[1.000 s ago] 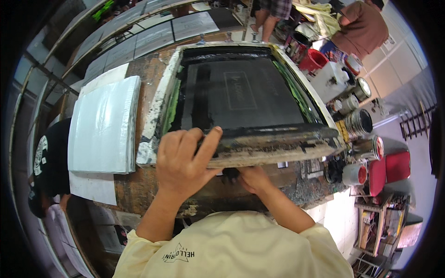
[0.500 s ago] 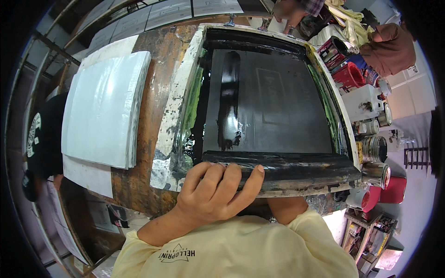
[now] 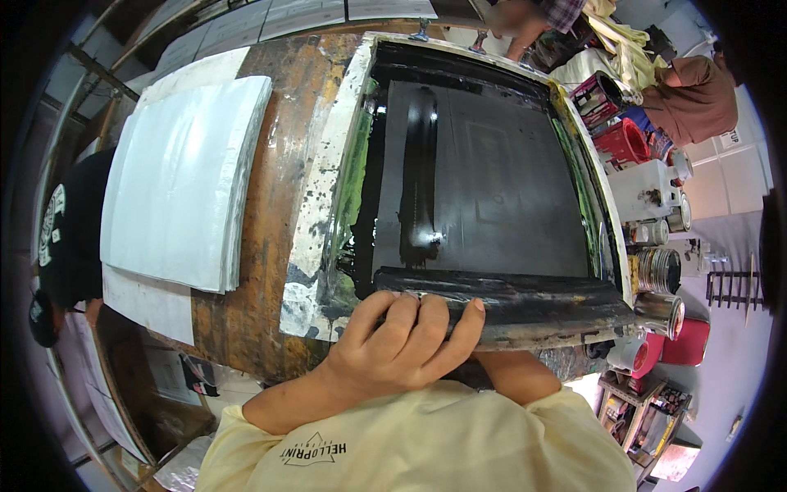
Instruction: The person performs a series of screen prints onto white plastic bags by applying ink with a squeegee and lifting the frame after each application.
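Before me is a screen printing frame [image 3: 328,156], its white-painted border splotched dark and its grey mesh [image 3: 516,221] smeared with black. A wet black ink strip [image 3: 420,176] runs along the mesh's left part. My left hand [image 3: 410,336] is curled over the frame's near edge, left of its middle, with the thumb hidden. Its fingertips touch a long black ink-coated bar [image 3: 525,291] along that edge; whether it is a squeegee or part of the frame I cannot tell. My right forearm [image 3: 520,375] passes beneath the near edge, and the right hand is hidden there.
White sheets [image 3: 188,180] lie stacked on the stained wooden table [image 3: 275,148] at left. Metal clamps [image 3: 420,30] sit along the frame's far edge. Paint cans [image 3: 658,271] and a red bucket [image 3: 620,143] stand at right. Other people [image 3: 689,98] are at far right and at left.
The view has shifted a little. The frame's near edge appears slightly narrower and farther from the paper stack, as if lowered a little. My left hand keeps its hold.
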Motion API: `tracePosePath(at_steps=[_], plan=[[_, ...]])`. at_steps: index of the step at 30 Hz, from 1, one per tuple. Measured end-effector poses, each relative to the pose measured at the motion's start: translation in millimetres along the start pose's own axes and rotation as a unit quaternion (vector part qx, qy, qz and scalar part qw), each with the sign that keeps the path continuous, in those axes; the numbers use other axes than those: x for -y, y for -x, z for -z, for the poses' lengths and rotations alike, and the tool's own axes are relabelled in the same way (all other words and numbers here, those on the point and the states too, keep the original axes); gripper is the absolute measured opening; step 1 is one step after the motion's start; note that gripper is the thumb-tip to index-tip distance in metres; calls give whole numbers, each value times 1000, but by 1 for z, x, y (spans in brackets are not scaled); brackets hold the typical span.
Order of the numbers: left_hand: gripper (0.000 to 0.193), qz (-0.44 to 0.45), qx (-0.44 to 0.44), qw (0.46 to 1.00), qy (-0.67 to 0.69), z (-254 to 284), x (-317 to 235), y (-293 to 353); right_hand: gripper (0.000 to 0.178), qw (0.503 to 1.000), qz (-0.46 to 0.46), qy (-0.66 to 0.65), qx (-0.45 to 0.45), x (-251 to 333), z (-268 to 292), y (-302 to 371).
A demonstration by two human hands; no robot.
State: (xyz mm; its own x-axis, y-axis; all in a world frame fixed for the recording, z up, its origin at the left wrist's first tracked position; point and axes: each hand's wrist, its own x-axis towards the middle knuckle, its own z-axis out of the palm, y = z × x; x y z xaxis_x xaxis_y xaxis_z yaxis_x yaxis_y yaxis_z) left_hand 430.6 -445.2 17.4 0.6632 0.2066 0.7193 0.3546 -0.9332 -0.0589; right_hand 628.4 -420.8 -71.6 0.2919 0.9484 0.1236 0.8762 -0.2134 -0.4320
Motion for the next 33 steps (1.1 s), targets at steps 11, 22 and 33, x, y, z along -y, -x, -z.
tracePosePath(at_steps=[11,22,33], plan=[[30,-4,24,999,25,13,8,-19,45,1000,-23,10,-9,-18,7,-70],[31,-11,40,999,34,27,15,-45,45,998,-65,-4,-13,-35,8,-137],[30,2,29,999,37,29,15,-50,46,996,-79,-16,-23,-34,13,-154]])
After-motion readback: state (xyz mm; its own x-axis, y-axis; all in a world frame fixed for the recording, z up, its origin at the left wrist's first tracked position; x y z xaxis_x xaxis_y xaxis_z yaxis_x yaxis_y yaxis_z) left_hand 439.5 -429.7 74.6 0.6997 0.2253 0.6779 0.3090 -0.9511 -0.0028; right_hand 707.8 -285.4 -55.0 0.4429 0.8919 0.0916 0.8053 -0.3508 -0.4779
